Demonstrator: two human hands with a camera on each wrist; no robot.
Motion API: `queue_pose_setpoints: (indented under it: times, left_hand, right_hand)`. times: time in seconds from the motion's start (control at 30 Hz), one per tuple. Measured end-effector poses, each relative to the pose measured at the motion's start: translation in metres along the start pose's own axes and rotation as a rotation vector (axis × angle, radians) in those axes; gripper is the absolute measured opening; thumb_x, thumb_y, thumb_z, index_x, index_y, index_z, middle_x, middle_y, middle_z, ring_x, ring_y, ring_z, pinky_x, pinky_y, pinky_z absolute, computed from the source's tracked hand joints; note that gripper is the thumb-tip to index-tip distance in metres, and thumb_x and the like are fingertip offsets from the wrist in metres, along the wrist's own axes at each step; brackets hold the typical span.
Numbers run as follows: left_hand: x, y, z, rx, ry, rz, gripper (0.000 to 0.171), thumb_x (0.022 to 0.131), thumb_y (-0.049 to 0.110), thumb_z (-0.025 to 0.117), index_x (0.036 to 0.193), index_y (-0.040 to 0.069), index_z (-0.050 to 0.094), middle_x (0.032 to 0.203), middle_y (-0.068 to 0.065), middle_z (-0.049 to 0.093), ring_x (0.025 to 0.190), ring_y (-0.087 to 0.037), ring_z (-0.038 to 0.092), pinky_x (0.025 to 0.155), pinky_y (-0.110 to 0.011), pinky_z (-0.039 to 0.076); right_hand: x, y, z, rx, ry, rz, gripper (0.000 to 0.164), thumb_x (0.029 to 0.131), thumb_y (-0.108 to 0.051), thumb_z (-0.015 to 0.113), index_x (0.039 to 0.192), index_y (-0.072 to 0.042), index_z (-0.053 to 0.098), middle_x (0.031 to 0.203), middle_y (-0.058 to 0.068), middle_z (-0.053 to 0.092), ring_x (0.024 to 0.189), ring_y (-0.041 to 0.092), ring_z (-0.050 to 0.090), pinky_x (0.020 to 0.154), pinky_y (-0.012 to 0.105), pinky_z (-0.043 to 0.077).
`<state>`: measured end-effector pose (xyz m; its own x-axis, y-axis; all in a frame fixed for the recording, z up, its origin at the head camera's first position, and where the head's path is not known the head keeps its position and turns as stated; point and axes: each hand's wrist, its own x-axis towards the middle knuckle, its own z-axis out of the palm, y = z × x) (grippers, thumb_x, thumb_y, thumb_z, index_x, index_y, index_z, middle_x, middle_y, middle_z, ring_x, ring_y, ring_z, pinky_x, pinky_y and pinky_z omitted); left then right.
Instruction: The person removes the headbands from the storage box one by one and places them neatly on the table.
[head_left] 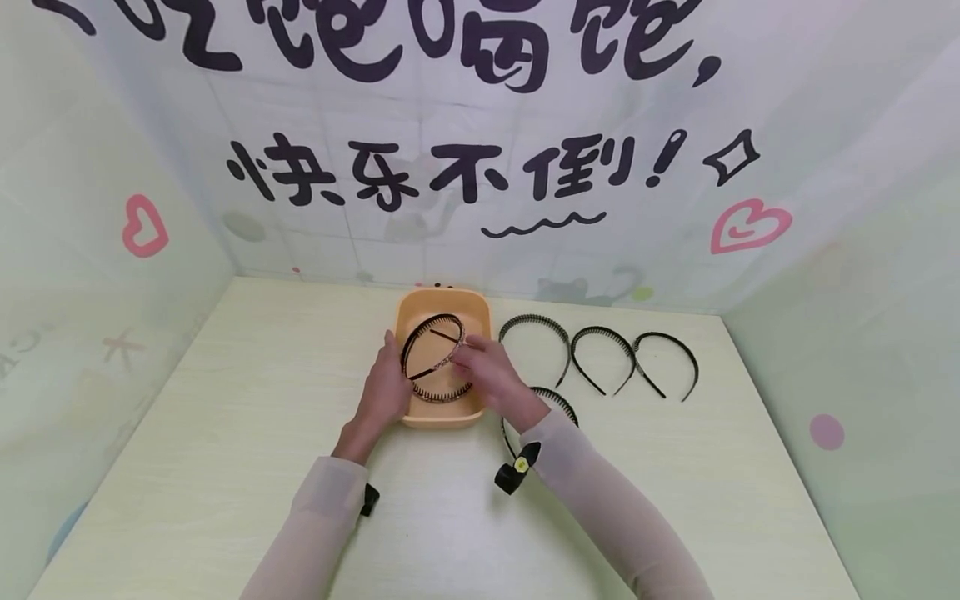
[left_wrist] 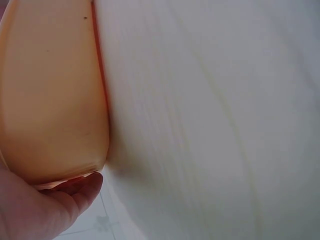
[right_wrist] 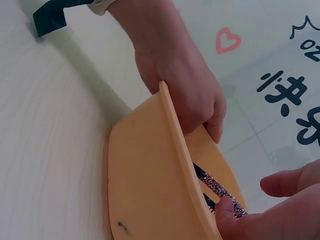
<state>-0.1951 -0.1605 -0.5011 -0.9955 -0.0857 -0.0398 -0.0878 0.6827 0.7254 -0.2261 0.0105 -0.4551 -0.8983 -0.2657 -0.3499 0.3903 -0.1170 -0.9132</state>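
Observation:
An orange plastic container [head_left: 445,422] stands on the table with two dark toothed headbands inside. One sequined headband [right_wrist: 216,187] lies tilted across it; another headband [head_left: 442,397] is lower down. My left hand [head_left: 386,379] grips the container's left side; in the right wrist view, this hand [right_wrist: 185,75] reaches over the rim. My right hand [head_left: 491,375] is over the container's right side, at the sequined headband. In the right wrist view, its thumb overlaps that headband, with the nearest finger spread apart from the thumb.
To the container's right, a row holds a toothed headband [head_left: 534,317], a second headband [head_left: 603,332] and a third headband [head_left: 667,337]. Another headband [head_left: 558,395] lies nearer, partly under my right forearm. A printed curtain [head_left: 450,242] borders the table's back.

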Motion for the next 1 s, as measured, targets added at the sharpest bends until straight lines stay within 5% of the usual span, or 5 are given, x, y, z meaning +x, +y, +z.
queue_pose_setpoints:
  times: [0.13,0.6,1.0]
  left_hand:
    - [0.000,0.000,0.000,-0.001,0.002,0.000,0.082,0.087,-0.010,0.044,0.155,-0.008,-0.003,0.153,-0.037,0.027,0.134,-0.051,0.040,0.111,-0.055,0.036]
    - [-0.002,0.002,0.000,0.002,-0.004,0.001,0.083,0.088,-0.009,0.046,0.155,-0.008,-0.002,0.154,-0.036,0.026,0.135,-0.049,0.039,0.113,-0.054,0.034]
    - [-0.002,0.000,0.000,0.000,0.013,0.020,0.082,0.087,-0.010,0.044,0.155,-0.008,-0.002,0.152,-0.037,0.027,0.134,-0.051,0.040,0.112,-0.056,0.034]
  right_hand:
    - [0.004,0.002,0.004,-0.097,0.071,-0.029,0.056,0.093,0.001,0.059,0.146,0.006,0.039,0.129,0.028,0.058,0.089,0.015,0.065,0.090,0.031,0.056]
    - [0.014,-0.002,0.013,-0.077,0.145,-0.030,0.043,0.092,0.000,0.064,0.131,0.006,0.047,0.121,0.033,0.062,0.068,0.011,0.067,0.065,0.021,0.058]
    - [0.020,-0.004,0.009,-0.199,0.237,-0.133,0.030,0.091,0.003,0.064,0.120,0.008,0.060,0.111,0.028,0.069,0.068,0.015,0.070,0.074,0.034,0.061]
